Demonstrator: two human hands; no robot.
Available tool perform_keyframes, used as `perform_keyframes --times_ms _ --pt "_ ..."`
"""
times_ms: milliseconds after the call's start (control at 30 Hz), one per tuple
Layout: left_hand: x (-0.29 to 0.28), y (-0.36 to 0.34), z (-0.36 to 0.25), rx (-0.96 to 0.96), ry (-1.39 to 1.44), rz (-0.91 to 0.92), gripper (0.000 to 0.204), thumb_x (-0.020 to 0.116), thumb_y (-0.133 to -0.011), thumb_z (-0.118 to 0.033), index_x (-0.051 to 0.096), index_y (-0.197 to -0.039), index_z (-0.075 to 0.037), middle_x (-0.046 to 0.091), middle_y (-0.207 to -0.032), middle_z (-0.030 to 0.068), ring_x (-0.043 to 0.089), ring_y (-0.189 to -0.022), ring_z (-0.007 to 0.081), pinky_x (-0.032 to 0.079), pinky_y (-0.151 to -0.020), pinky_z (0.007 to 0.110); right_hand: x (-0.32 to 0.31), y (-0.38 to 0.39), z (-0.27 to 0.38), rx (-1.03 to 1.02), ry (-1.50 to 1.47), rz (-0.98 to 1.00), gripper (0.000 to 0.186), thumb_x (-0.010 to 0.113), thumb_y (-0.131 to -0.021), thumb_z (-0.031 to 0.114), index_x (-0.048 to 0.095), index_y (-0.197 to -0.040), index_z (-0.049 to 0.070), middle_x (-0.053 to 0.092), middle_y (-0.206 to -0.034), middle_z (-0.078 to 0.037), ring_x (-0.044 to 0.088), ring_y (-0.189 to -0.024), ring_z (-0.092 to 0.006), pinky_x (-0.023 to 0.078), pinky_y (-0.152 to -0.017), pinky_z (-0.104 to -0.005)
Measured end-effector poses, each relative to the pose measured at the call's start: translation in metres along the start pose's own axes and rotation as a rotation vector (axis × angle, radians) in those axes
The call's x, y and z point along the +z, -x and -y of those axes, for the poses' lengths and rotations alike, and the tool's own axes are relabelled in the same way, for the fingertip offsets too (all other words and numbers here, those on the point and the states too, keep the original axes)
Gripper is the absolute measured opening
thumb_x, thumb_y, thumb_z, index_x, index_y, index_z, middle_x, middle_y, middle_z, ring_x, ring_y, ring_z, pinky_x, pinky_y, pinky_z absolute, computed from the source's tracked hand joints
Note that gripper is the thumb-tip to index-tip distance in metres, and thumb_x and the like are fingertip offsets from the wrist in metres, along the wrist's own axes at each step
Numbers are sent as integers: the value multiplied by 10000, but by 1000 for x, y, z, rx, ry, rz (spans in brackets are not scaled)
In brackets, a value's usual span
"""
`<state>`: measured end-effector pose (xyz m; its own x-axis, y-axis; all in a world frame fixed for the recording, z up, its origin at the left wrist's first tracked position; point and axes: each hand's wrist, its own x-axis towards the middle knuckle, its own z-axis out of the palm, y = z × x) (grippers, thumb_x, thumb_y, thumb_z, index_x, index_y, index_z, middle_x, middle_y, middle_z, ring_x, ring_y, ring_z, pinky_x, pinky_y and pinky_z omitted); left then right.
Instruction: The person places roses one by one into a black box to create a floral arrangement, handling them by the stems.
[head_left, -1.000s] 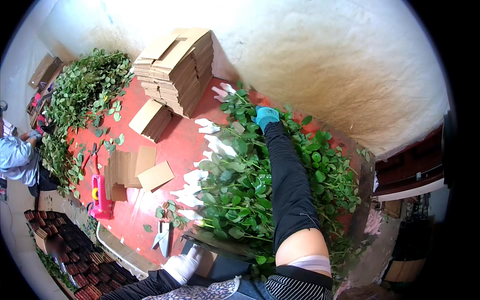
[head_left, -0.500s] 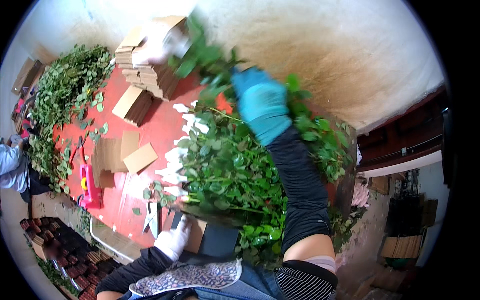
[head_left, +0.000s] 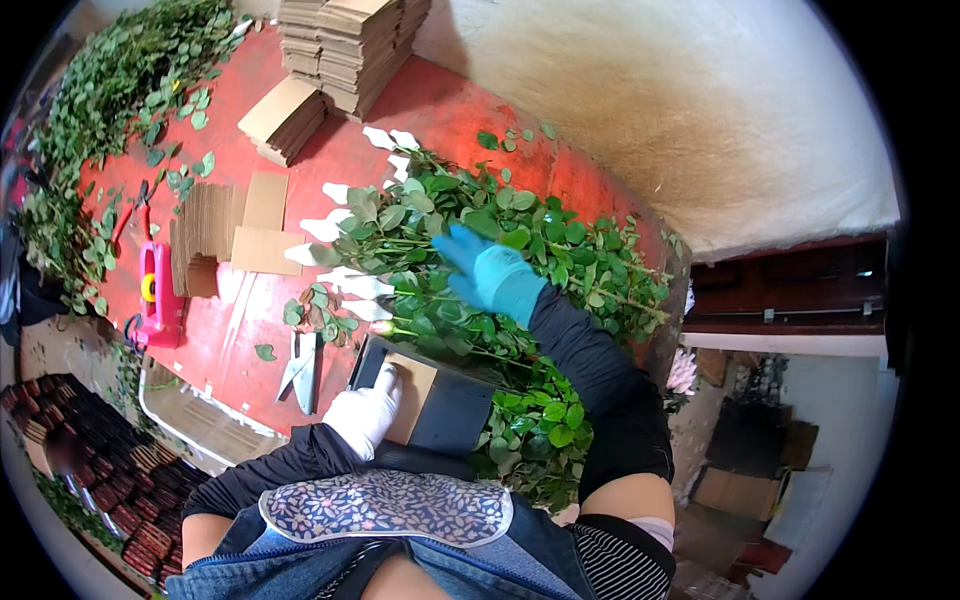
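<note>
My left hand, in a white glove, rests at the side of a black tray with its fingers stretched onto a piece of cardboard in it. My right hand, in a blue glove, has its fingers apart over a pile of leafy flower stems. Whether it touches the leaves is hard to make out. The stems lie sideways across the red table, and white sleeves cover the flower heads at their left ends. Scissors lie just left of the tray.
Stacked cardboard stands at the back, with cut pieces on the left. A pink tape dispenser and red-handled pliers lie near the left edge of the table. More stems are heaped far left; a wall rises behind.
My right hand has come back from the far side, where it held a leafy stem with a white-covered head; it now holds none. My left hand stays at the tray. The view has shifted.
</note>
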<state>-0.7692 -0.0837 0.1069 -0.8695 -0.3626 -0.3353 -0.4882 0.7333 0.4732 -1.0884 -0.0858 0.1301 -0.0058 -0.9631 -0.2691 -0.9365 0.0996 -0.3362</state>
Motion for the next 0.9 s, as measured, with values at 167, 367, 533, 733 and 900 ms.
perform_keyframes --times_ms 167,367,533,733,900 --pt "-9 -4 -1 -54 118 69 355 394 -997 -266 419 -1260 -28 644 -636 186 641 -564 392 493 -502 517 -31 -39 -18 151 -208 54 493 657 -847 361 563 -1241 80 633 -1151 -200 639 -977 -387 508 -864 -477" --pt "-12 -4 4 11 164 7 338 407 -987 -244 442 -1227 -9 636 -616 177 629 -532 377 481 -485 505 -24 -43 -1 101 3 446 349 675 -820 357 655 -1064 108 661 -1041 -164 643 -926 -369 512 -810 -479" --pt "-7 -6 3 4 182 1 292 403 -989 -246 446 -1171 -22 638 -626 181 640 -553 377 489 -495 508 -8 -21 18 52 212 227 329 631 -846 313 628 -1100 103 638 -1028 -187 631 -935 -397 512 -788 -506" --pt "-14 -6 0 -48 158 44 265 403 -1014 -282 448 -1161 -65 645 -644 170 646 -595 365 511 -547 483 -23 13 41 173 -84 463 482 621 -873 391 549 -1288 158 673 -1075 -201 661 -978 -359 524 -846 -457" --pt "-14 -5 1 -28 114 112 333 552 -922 -159 455 -1225 -58 658 -725 142 664 -632 334 531 -571 449 -55 22 43 202 19 328 431 583 -881 392 607 -1281 232 680 -1088 -182 667 -966 -358 521 -889 -465"
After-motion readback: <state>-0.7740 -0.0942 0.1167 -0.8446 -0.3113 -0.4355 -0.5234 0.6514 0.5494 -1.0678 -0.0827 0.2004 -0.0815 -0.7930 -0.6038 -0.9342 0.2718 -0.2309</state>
